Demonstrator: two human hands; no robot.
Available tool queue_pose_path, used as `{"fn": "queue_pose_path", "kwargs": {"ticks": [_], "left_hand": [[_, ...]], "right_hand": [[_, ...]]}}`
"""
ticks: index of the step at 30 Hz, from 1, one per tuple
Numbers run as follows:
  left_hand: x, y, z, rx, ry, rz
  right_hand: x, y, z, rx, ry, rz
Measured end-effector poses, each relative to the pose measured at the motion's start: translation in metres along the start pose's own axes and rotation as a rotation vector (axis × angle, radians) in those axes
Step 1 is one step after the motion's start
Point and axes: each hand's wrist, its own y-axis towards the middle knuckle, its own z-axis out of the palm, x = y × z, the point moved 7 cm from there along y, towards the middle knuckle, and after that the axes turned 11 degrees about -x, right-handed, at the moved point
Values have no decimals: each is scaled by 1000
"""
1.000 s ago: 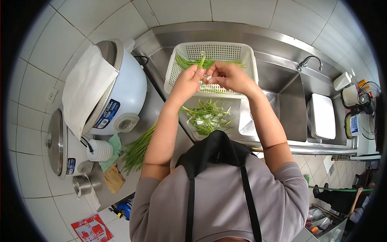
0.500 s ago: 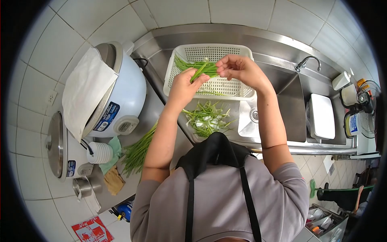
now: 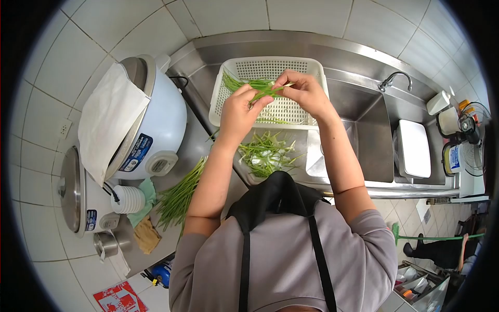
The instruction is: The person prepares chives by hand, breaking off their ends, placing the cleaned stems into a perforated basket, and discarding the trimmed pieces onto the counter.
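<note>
Over the white perforated basket [image 3: 215, 106], my left hand [image 3: 240, 112] is closed on green stalks [image 3: 264, 91]. My right hand [image 3: 305, 94] pinches the pale ends of these stalks, close to the left fingertips. More green stalks [image 3: 232, 82] lie inside the basket. Below the basket, a loose heap of green and pale trimmings [image 3: 267, 156] sits on the steel counter. A long bundle of green stalks [image 3: 179, 200] rests on the counter to the left, partly behind my left forearm.
Two large cookers [image 3: 171, 112] [image 3: 78, 192] stand at the left, with a stack of white cups [image 3: 129, 200] and cloths nearby. Right of the basket are steel sinks [image 3: 371, 140], a faucet [image 3: 397, 78] and a white lidded container [image 3: 414, 149]. Another person [image 3: 442, 253] holds a green pole at the lower right.
My right hand first moved away from my left hand, then came back to the stalk ends. The held stalks have tilted toward it. The other person and the green pole have shifted.
</note>
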Motion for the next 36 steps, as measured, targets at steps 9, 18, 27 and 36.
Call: {"fn": "queue_pose_path", "kwargs": {"ticks": [9, 18, 27, 36], "left_hand": [[11, -6, 8, 55, -10, -45], [56, -8, -6, 21, -626, -639], [43, -6, -5, -58, 84, -214], [19, -9, 8, 28, 332, -28]], "right_hand": [[-12, 7, -16, -290, 524, 58], [-54, -40, 6, -97, -58, 219], [59, -40, 36, -174, -782, -538], [68, -8, 41, -137, -1055, -840]]}}
